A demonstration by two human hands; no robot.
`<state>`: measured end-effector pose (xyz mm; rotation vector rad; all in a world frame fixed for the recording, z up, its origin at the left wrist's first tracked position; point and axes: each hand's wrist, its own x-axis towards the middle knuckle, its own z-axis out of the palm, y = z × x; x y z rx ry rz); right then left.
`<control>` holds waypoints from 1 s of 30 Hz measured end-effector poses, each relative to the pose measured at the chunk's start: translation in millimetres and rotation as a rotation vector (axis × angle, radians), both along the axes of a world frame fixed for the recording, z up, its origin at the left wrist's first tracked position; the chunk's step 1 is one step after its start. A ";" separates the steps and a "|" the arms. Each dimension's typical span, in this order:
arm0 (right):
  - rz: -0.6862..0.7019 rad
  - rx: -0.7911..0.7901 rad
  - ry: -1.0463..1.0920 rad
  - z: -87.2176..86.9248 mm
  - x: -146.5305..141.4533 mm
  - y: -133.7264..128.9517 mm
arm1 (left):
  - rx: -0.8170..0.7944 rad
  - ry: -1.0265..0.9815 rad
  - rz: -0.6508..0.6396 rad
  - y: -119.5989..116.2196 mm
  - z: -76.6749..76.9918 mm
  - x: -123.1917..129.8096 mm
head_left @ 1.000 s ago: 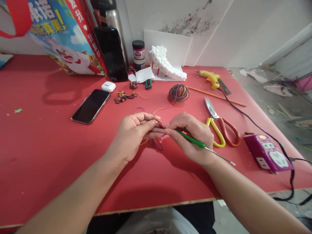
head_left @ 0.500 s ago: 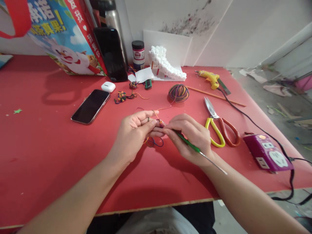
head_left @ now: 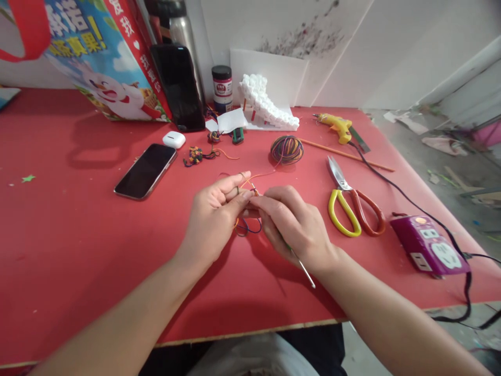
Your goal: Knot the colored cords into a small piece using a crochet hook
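Observation:
My left hand (head_left: 213, 219) pinches a small piece of crochet work (head_left: 255, 192), mostly hidden by the fingertips. Orange yarn runs over its raised index finger towards the multicoloured yarn ball (head_left: 287, 150). Closed round a crochet hook (head_left: 306, 272), my right hand (head_left: 294, 222) meets the left at the fingertips. The hook's thin metal tip shows by the work, its plain metal end sticks out below the palm, and its green grip is nearly covered. Loose yarn ends (head_left: 248, 226) hang under the left fingers.
Scissors (head_left: 344, 198), a purple power box (head_left: 430, 245) and a yellow glue gun (head_left: 334, 125) with its cord lie to the right. A phone (head_left: 146, 171), an earphone case (head_left: 174, 139) and a crocheted piece (head_left: 194, 155) lie left. Behind stand a bag (head_left: 113, 78) and a white model (head_left: 266, 104).
My right hand has turned and shifted slightly left, so the hook points more steeply and its back end has swung left. My left index finger has lifted a little.

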<state>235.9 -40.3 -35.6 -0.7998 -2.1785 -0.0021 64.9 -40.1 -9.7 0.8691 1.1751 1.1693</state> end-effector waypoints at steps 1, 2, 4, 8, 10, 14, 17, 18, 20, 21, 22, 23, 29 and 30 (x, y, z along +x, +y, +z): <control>-0.019 0.022 -0.017 -0.6 -1.0 -0.5 | -0.004 -0.017 0.004 0.3 -0.1 0.1; -0.032 0.038 -0.028 -1.0 -1.9 -1.0 | -0.006 -0.034 0.007 0.6 0.0 0.0; -0.037 0.049 -0.032 -1.8 -2.9 -1.7 | -0.010 -0.065 0.007 1.3 1.1 -1.1; 0.019 0.056 0.000 -2.7 -1.9 -0.8 | -0.004 -0.067 -0.024 1.9 4.2 -4.5; 0.058 0.029 0.023 -2.2 -0.3 0.6 | 0.011 -0.036 -0.035 1.6 4.9 -5.3; 0.125 -0.045 0.122 -0.4 3.1 2.6 | 0.050 0.005 -0.018 2.2 5.0 -4.7; 0.145 -0.069 0.183 -0.4 5.1 3.1 | 0.046 0.003 0.013 3.7 5.4 -4.6; 0.153 -0.074 0.186 -0.5 5.7 3.2 | 0.044 -0.001 0.015 4.0 5.5 -4.8; 0.166 -0.082 0.182 -0.3 6.6 3.3 | 0.045 -0.001 0.011 4.4 5.6 -5.4; 0.171 -0.089 0.179 0.0 7.0 3.3 | 0.047 0.002 0.009 4.4 5.6 -5.6; 0.175 -0.095 0.177 0.6 7.3 3.4 | 0.048 0.007 0.007 4.4 5.5 -5.8; 0.178 -0.104 0.176 1.3 7.5 3.5 | 0.050 0.012 0.006 4.3 5.3 -5.9; 0.201 -0.151 0.201 3.2 7.4 4.7 | 0.043 0.023 -0.006 4.0 6.4 -4.4; 0.199 -0.152 0.199 2.8 7.3 5.0 | 0.037 0.023 -0.012 3.7 6.8 -3.9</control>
